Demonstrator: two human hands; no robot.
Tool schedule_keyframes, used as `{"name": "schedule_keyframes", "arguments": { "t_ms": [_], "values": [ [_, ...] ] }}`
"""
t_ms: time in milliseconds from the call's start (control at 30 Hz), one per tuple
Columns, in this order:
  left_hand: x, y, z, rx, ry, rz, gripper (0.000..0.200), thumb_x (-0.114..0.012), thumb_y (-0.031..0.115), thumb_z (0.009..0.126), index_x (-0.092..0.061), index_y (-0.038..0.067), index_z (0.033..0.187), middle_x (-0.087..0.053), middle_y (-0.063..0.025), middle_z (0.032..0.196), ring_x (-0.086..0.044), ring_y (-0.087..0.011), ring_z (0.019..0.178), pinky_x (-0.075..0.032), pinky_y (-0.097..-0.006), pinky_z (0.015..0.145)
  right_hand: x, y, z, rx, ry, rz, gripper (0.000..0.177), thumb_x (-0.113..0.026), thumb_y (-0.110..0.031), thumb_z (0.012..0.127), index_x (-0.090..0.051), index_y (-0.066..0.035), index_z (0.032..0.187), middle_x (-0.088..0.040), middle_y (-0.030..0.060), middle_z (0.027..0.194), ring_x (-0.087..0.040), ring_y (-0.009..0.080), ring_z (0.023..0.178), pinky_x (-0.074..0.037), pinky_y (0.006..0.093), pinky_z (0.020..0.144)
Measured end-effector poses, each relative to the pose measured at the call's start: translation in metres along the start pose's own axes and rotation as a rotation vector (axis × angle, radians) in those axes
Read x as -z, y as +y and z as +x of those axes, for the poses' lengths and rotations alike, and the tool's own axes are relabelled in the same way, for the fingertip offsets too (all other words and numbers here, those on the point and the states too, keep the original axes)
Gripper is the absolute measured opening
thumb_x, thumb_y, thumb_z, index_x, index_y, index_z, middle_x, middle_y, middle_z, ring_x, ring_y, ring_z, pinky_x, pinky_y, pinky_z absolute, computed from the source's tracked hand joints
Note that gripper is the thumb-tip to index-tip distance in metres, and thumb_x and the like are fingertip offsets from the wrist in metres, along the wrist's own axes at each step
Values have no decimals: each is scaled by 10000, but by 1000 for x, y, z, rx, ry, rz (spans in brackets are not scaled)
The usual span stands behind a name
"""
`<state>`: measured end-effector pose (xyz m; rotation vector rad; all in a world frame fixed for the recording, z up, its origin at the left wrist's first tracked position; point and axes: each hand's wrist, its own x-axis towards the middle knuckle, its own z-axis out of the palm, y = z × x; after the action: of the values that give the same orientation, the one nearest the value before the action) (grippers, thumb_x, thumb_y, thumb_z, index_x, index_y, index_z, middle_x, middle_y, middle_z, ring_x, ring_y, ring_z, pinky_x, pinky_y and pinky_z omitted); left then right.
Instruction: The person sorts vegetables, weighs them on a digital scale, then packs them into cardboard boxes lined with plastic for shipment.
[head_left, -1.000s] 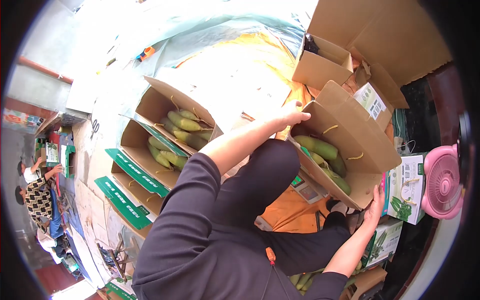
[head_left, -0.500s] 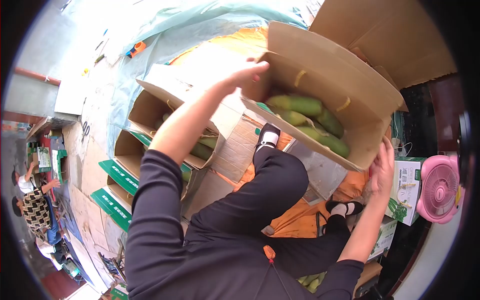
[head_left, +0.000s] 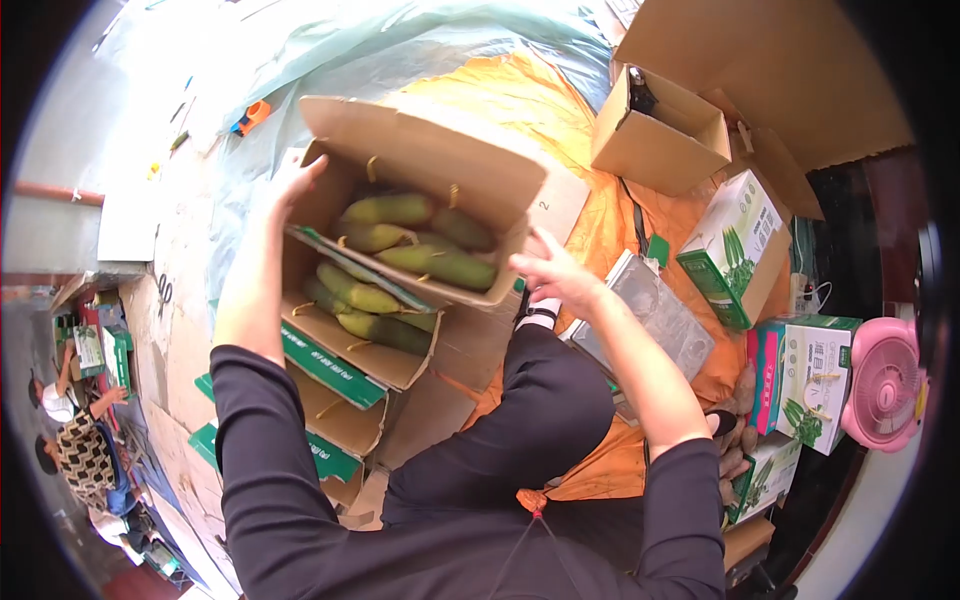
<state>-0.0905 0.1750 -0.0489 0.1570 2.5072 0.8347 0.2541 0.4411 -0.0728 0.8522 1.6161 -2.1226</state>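
An open cardboard box (head_left: 425, 145) holding several green radishes (head_left: 445, 263) is at the left, above the front end of a row of similar boxes. My left hand (head_left: 298, 185) grips its left end, the thumb over the rim. At the opposite end, my right hand (head_left: 555, 272) presses its fingers to the lower right corner; part of that contact is hard to make out. Just below sits a second open box (head_left: 400, 370) with more green radishes inside. Whether the held box rests on anything is hidden.
An orange tarp (head_left: 500, 95) covers the floor ahead. A grey metal-looking slab (head_left: 655, 320) lies near my feet. On the right are an empty-looking carton (head_left: 660, 150), printed cartons (head_left: 735, 245) and a pink fan (head_left: 885, 385). Two people (head_left: 85, 450) work far left.
Both hands have carried the box of green radishes from the right over to the left, beside the row of boxes. The slab and the cartons behind it now show.
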Motion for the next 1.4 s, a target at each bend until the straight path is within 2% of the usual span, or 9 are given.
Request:
{"name": "schedule_keyframes", "arguments": {
  "t_ms": [133,233,400,467,633,767,867,1067,1400],
  "values": [
    [-10,-50,41,-365,62,392,747,-717,341,736,-401,35,1340,-500,-214,1239,-452,-334,1174,-366,-412,1006,-4,31,24,-74,-173,-18,1125,-738,-451,734,22,-83,1477,-523,245,1224,-580,260,950,-525,338,733],
    [-17,-59,65,-309,-27,395,702,-720,248,741,-415,34,1336,-529,-204,1247,-479,-316,1205,-406,-393,992,6,36,18,-6,-223,-44,1015,-697,-421,789,-42,-56,1473,-546,206,1207,-586,240,984,-523,339,747],
    [-5,-127,136,-665,-24,455,772,-650,162,819,-210,100,1450,-472,-196,1336,-477,-320,1218,-396,-391,998,33,60,-15,47,-89,-165,728,-666,-346,831,-335,-31,1399,-609,141,1086,-607,180,866,-524,305,710],
    [-4,-101,105,-447,-64,418,705,-630,151,825,-277,104,1433,-530,-206,1268,-526,-331,1155,-414,-390,968,41,81,-27,45,38,-57,596,-644,-289,849,-429,-8,1329,-609,125,1044,-605,169,858,-524,296,701],
    [4,-82,89,-435,-105,288,642,-661,189,788,-400,-70,1314,-576,-217,1194,-558,-295,1112,-446,-363,936,67,109,-81,121,208,1,495,-635,-248,845,-502,-5,1255,-609,95,1008,-587,145,815,-512,288,709],
    [0,-70,98,-393,-93,196,622,-645,141,842,-356,-75,1348,-588,-193,1151,-589,-201,993,-480,-322,859,81,122,-136,156,353,31,441,-630,-224,853,-533,11,1214,-623,97,962,-582,134,771,-513,288,679],
    [-6,-49,70,-428,4,219,599,-663,177,843,-406,-31,1342,-613,-185,1107,-618,-192,882,-498,-312,803,88,136,-165,230,420,-42,432,-632,-210,852,-538,27,1200,-637,114,961,-593,142,737,-516,290,662],
    [-46,68,-83,-791,269,41,348,-542,96,910,-537,9,1247,-624,-146,1127,-591,-228,1032,-438,-311,906,102,147,-216,263,488,-69,413,-651,-199,808,-583,32,1144,-649,159,973,-633,170,711,-522,299,663],
    [-182,266,-344,-1272,-190,-9,305,-562,-8,840,-603,15,1142,-629,-109,1133,-568,-214,1102,-387,-322,979,152,177,-235,168,586,52,440,-668,-239,818,-568,-22,1187,-642,97,915,-607,143,677,-483,290,537]
  ]
}}
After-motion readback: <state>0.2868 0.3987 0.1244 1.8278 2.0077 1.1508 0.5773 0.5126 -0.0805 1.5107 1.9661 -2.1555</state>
